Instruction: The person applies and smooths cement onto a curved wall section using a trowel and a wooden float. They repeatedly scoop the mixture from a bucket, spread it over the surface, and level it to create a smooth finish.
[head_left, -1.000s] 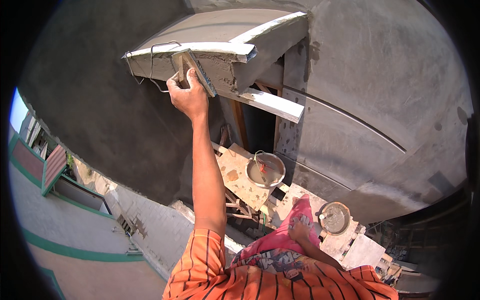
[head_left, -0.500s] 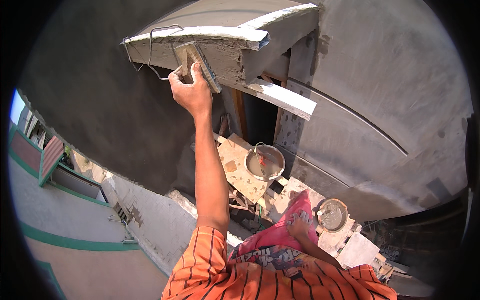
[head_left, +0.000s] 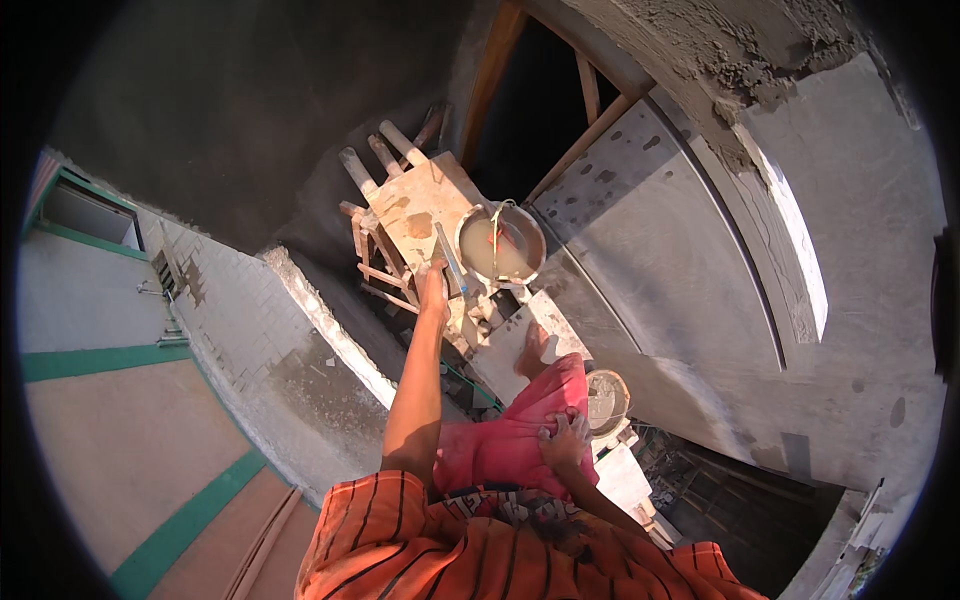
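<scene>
My left hand [head_left: 433,292] is closed on a plastering float [head_left: 450,258], which shows edge-on as a narrow strip. The float is just left of a round bucket [head_left: 541,250] of murky water, in which a red thing and a raised handle show. Whether float and bucket touch, I cannot tell. Lower down, my right hand [head_left: 567,440] rests on the pink-red cloth [head_left: 500,440] over my bent leg, fingers spread and holding nothing. Right of that leg is a second bucket [head_left: 606,402] with grey mortar.
Splashed boards [head_left: 405,200] on wooden poles [head_left: 372,160] form a platform, with my bare foot [head_left: 533,350] on it. A wall [head_left: 690,260] rises at right. Rough wet plaster [head_left: 740,60] and a white-edged ledge [head_left: 785,230] jut out above. Paving [head_left: 300,390] lies far below left.
My left hand has come down with the float from the plastered ledge to beside the water bucket. The view has tilted down. My right hand stays on my leg.
</scene>
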